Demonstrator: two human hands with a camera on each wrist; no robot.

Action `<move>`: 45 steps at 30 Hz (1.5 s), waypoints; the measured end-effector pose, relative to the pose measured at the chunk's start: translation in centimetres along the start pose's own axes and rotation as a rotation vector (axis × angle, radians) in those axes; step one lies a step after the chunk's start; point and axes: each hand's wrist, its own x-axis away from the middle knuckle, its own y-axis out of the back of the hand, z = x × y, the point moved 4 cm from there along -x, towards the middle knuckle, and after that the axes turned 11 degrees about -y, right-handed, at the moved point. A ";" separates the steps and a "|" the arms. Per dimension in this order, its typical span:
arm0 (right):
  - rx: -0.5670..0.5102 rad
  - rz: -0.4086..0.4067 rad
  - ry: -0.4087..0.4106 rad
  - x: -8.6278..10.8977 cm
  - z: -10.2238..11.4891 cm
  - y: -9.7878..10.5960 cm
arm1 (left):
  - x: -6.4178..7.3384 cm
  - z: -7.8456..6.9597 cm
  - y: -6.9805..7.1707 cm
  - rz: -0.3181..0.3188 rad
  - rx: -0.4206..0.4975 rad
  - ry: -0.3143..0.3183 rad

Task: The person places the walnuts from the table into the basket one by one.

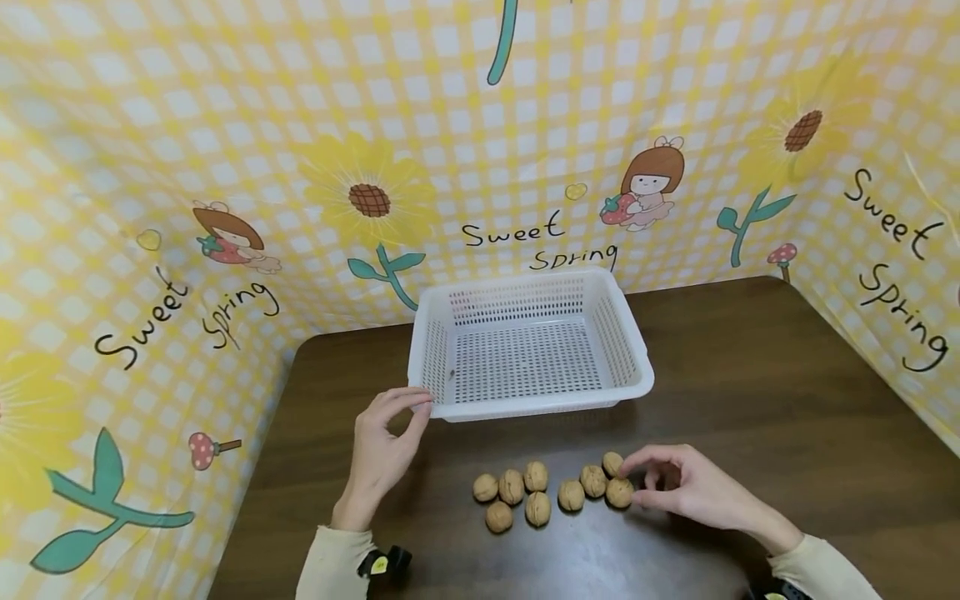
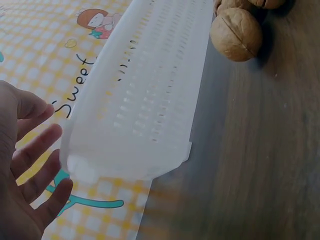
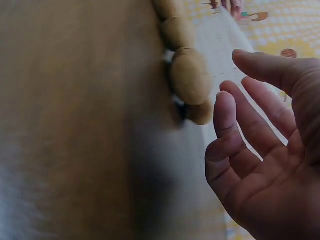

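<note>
Several walnuts lie on the brown table in two loose clusters, a left cluster [image 1: 512, 487] and a right cluster [image 1: 592, 481]. Behind them stands a white perforated plastic basket [image 1: 525, 408]. My left hand [image 1: 386, 437] is at the basket's near left corner; in the left wrist view its slightly bent fingers [image 2: 37, 182] are at the rim, and whether they touch it is hard to tell. Beside the rightmost walnut [image 1: 619, 492] is my right hand [image 1: 686, 486], thumb and fingers apart. The right wrist view shows nothing between those fingers, with a walnut [image 3: 190, 77] just beyond the fingertips.
The dark wooden table [image 1: 750, 375] extends to both sides of the basket. A yellow checked cloth [image 1: 480, 167] with flower prints hangs behind the table and along its sides. Black wrist cameras are strapped at both sleeves.
</note>
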 end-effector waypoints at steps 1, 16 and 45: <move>-0.004 0.007 0.000 -0.1 -0.2 -0.1 | -0.1 0.0 -0.1 0.008 -0.002 -0.003; 0.119 0.022 0.052 -0.1 -0.1 -1.2 | -0.2 0.0 -1.0 -0.007 -0.129 -0.041; 0.112 0.144 0.039 -1.3 1.9 0.3 | -0.1 0.8 -1.6 0.138 -0.064 -0.014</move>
